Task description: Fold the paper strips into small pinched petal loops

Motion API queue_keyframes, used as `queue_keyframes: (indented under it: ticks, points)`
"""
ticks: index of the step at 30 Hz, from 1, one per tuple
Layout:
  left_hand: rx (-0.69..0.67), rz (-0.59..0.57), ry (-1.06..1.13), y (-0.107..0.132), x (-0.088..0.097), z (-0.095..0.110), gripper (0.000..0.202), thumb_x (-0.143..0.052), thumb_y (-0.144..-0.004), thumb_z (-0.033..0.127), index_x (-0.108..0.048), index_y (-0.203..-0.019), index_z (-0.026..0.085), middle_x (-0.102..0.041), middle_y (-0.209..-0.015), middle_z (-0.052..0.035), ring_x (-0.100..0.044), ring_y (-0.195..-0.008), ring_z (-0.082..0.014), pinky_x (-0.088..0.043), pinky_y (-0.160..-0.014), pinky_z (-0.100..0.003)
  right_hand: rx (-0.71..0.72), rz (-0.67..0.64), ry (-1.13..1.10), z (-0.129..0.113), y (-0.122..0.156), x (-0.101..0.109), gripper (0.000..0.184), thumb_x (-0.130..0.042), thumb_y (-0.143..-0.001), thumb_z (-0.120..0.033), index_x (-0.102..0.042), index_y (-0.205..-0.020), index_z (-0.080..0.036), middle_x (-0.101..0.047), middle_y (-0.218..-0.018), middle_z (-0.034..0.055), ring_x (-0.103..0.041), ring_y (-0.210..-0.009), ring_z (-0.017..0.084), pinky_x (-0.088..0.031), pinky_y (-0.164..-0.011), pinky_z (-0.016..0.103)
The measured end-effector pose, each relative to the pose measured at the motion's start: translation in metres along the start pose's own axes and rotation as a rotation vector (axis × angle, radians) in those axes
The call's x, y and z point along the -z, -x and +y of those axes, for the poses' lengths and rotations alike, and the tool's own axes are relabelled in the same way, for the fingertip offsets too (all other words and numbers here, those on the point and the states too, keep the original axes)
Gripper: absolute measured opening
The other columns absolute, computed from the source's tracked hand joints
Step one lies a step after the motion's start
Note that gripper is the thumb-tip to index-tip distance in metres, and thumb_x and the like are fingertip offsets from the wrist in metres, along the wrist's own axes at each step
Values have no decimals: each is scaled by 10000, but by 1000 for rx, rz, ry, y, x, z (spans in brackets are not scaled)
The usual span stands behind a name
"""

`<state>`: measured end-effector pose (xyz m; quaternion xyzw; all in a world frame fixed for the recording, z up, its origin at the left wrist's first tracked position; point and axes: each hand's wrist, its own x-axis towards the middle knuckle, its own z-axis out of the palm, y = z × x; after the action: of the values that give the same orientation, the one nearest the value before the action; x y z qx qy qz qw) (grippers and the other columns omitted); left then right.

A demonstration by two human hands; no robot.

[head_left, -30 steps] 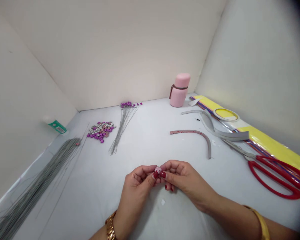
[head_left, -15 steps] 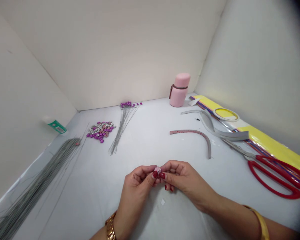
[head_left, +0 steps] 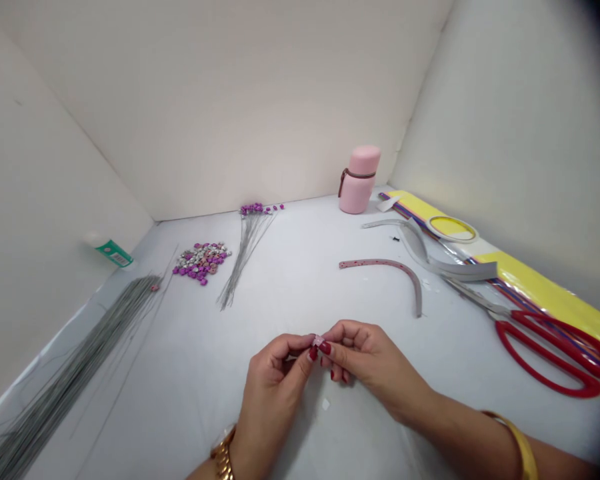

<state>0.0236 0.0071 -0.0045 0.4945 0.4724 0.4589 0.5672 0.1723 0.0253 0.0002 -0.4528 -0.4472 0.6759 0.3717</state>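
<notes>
Left hand (head_left: 275, 380) nudged slightly, thumb lower, it and the right hand (head_left: 370, 353) both pinching 1 small pink speckled piece (head_left: 319, 341) at 6 o'clock, red-handled scissors (head_left: 503, 311) at 4 o'clock, beads (head_left: 203, 262) at 9 o'clock

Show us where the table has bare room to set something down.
Bare patches: between the thin grey wires and the left hand; and between the purple-topped grey wire stems and the curved pink-grey strip. Crowded: the right side, where red-handled metal scissors and yellow plastic-wrapped sheets lie close together.
</notes>
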Motion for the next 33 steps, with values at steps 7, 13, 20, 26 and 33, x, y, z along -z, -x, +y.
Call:
queue_keyframes:
  ticks: [7, 13, 20, 26, 33]
  points:
    - [-287, -26, -353, 7, 3, 3, 188, -534, -792, 116, -616, -949, 178, -637, -850, -49, -602, -788, -156, -484, -710, -269, -6, -13, -13, 0, 1, 0, 233, -658, -704, -349, -573, -646, -140, -560, -491, -36, -464, -435, 63, -336, -437, 184]
    - [-281, 2, -407, 5, 5, 3, 104, -559, -785, 138, -651, -819, 171, -649, -750, -39, -603, -711, -152, -482, -651, -256, -36, -76, -48, -1, 1, 0, 229, -639, -725, -343, -588, -674, -126, -588, -536, -15, -487, -439, 60, -335, -434, 179]
    - [-342, 10, -410, 3, 5, 3, 138, -554, -781, 110, -657, -842, 180, -650, -782, -42, -603, -739, -151, -490, -660, -253, -33, -100, -29, -2, 2, 3, 251, -605, -749, -369, -582, -677, -129, -608, -581, 2, -494, -443, 64, -341, -434, 189]
    - [-391, 25, -473, 4, 5, 2, 151, -544, -782, 100, -639, -872, 175, -658, -790, -40, -608, -736, -145, -495, -661, -245, -51, -83, -23, -2, 4, 1, 271, -594, -747, -391, -567, -662, -135, -601, -562, -5, -485, -427, 63, -331, -424, 186]
    - [-377, 14, -555, 6, 3, 5, 115, -570, -766, 124, -634, -849, 171, -654, -788, -49, -605, -738, -164, -486, -672, -263, -49, -40, -15, -1, 5, -4, 286, -617, -724, -411, -566, -664, -136, -570, -507, -25, -471, -412, 62, -326, -414, 176]
